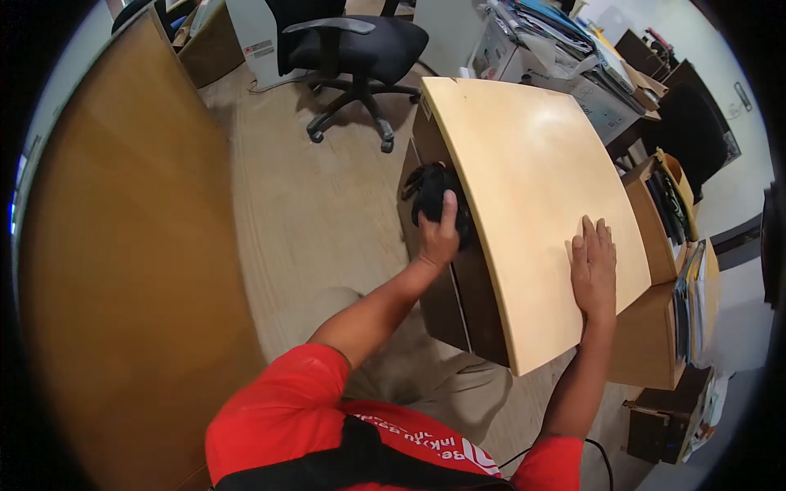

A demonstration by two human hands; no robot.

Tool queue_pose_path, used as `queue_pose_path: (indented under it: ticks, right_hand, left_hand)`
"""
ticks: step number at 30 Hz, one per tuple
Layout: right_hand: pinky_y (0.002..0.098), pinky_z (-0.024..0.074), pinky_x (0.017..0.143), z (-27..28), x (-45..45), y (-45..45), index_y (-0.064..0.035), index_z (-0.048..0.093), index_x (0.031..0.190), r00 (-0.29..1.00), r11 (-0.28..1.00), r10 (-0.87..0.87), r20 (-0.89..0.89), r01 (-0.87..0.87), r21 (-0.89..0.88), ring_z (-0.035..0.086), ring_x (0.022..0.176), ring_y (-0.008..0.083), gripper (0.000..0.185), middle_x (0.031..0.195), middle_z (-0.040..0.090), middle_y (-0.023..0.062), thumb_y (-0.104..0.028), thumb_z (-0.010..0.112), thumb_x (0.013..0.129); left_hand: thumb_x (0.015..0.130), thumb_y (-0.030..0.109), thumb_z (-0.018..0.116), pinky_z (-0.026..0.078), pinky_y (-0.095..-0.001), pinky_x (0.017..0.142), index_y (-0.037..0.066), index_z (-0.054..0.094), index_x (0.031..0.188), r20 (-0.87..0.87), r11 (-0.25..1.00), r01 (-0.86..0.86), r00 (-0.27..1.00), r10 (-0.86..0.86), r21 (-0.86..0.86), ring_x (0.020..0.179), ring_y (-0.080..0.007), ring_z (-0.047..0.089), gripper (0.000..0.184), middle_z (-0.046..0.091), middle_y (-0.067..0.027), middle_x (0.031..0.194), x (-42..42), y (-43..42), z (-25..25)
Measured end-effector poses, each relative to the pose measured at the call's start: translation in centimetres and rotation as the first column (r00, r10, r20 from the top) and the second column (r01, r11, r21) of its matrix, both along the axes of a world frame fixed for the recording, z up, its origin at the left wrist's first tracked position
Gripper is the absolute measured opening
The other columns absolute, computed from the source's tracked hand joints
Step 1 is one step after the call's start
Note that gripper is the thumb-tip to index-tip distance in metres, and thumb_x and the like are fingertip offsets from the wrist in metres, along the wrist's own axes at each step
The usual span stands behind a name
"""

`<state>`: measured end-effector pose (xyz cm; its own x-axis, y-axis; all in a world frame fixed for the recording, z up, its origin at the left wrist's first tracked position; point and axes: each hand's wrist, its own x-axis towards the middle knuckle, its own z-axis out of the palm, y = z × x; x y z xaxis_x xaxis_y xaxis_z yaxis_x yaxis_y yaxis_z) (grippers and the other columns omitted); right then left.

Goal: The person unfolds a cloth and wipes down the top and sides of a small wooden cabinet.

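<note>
My left hand [440,237] is closed on a bunched black cloth [432,186] against the dark drawer front [477,290] of a small cabinet. Its thumb lies along the cloth, while the other fingers are mostly hidden behind it. On the cabinet's pale wooden top [524,180], my right hand [594,266] rests flat near the right edge, fingers stretched out and holding nothing. A thin seam runs down the drawer side below the cloth.
A black swivel chair [360,49] stands at the back. Stacked papers and folders [565,41] lie over cardboard boxes [602,106] behind the cabinet. File-filled wooden shelves [647,340] stand on the right. A tall wooden panel [131,245] rises on the left.
</note>
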<state>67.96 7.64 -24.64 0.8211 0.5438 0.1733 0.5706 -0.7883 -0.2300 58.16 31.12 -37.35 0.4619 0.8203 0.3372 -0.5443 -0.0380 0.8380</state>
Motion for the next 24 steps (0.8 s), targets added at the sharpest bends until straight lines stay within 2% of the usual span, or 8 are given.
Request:
queue_pose_path:
  ticks: [3,6,8,11,14,19,22,24]
  right_hand:
    - [0.0526,0.0162,0.122,0.0,0.0,-0.1,-0.0029,0.042,0.151,1.0,1.0,-0.007,0.023,0.008,-0.012,0.023,0.149,0.0463,0.068,0.157,0.03,0.0313,-0.053,0.035,0.105]
    - [0.0527,0.0162,0.122,-0.2,-0.1,0.0,-0.0024,0.04,0.151,1.0,0.999,0.027,-0.002,-0.027,-0.044,0.022,0.149,0.0464,0.069,0.158,0.029,0.0312,-0.053,0.034,0.105]
    - [0.0528,0.0163,0.122,0.0,0.0,0.0,-0.0021,0.04,0.152,0.999,0.997,0.029,0.031,-0.027,-0.065,0.022,0.149,0.0465,0.07,0.158,0.028,0.0311,-0.054,0.034,0.105]
    - [0.0496,0.019,0.121,-0.3,0.0,-0.2,-0.0007,0.038,0.152,0.999,0.992,0.016,0.05,-0.01,-0.123,0.025,0.148,0.0459,0.073,0.157,0.031,0.031,-0.056,0.03,0.105]
    - [0.0499,0.019,0.121,-0.5,0.1,-0.4,-0.0009,0.038,0.152,0.999,0.995,0.022,0.043,-0.018,-0.101,0.025,0.148,0.0461,0.072,0.157,0.03,0.031,-0.056,0.031,0.105]
    - [0.0539,0.019,0.121,-0.1,-0.4,-0.4,-0.0054,0.039,0.153,0.999,0.996,-0.035,0.02,0.036,-0.077,0.024,0.148,0.046,0.069,0.158,0.03,0.0304,-0.054,0.035,0.104]
    - [0.0534,0.0181,0.121,-0.3,0.0,-0.1,-0.0049,0.038,0.153,1.0,0.997,-0.017,0.013,0.018,-0.076,0.023,0.149,0.045,0.07,0.158,0.029,0.0295,-0.055,0.035,0.104]
    - [0.053,0.0175,0.121,-0.2,-0.2,-0.1,-0.0043,0.038,0.153,1.0,0.997,-0.003,0.004,0.004,-0.079,0.022,0.15,0.0444,0.071,0.159,0.029,0.0291,-0.056,0.035,0.104]
  left_hand:
    - [0.103,0.024,0.055,0.029,-0.0381,0.116,-0.003,0.037,0.15,0.145,0.983,0.174,0.973,-0.18,0.054,0.141,-0.0316,0.041,0.057,0.043,-0.0205,0.151,-2.8,-7.7,-6.1]
    - [0.097,0.018,0.061,0.017,-0.0468,0.123,-0.001,0.024,0.157,0.241,0.759,0.22,0.862,-0.445,0.613,0.152,-0.0388,0.023,0.073,0.024,-0.0265,0.162,-8.8,-13.8,-9.0]
    - [0.094,0.023,0.065,0.012,-0.0507,0.123,-0.001,0.022,0.158,0.187,0.707,0.08,0.938,-0.292,0.703,0.155,-0.0373,0.014,0.08,0.015,-0.0271,0.165,-10.5,-15.2,-7.1]
    - [0.098,0.036,0.061,0.031,-0.0468,0.113,-0.002,0.038,0.146,0.102,0.979,0.198,0.974,-0.202,0.051,0.136,-0.0384,0.038,0.065,0.04,-0.0257,0.146,-4.5,-12.4,-7.2]
    - [0.106,0.047,0.047,0.047,-0.0362,0.076,-0.001,0.064,0.099,-0.292,0.863,0.082,0.921,-0.257,-0.499,0.079,-0.0219,0.056,0.051,0.063,-0.0126,0.089,-1.3,-2.7,-0.2]
    - [0.107,0.031,0.033,0.046,-0.0401,0.097,-0.004,0.027,0.154,0.149,0.987,0.111,0.985,-0.092,-0.12,0.101,-0.0294,0.059,0.059,0.05,-0.016,0.133,-8.2,-12.8,4.0]
    - [0.104,0.016,0.034,0.024,-0.0417,0.116,-0.004,0.013,0.158,0.182,0.965,0.241,0.949,-0.258,0.106,0.132,-0.0354,0.04,0.061,0.035,-0.0233,0.151,-8.7,-13.5,0.2]
    - [0.106,0.017,0.031,0.019,-0.0434,0.122,-0.005,0.021,0.155,-0.022,0.875,-0.116,0.989,0.143,0.47,0.143,-0.0351,0.036,0.054,0.034,-0.0245,0.155,-4.3,-11.7,-6.5]
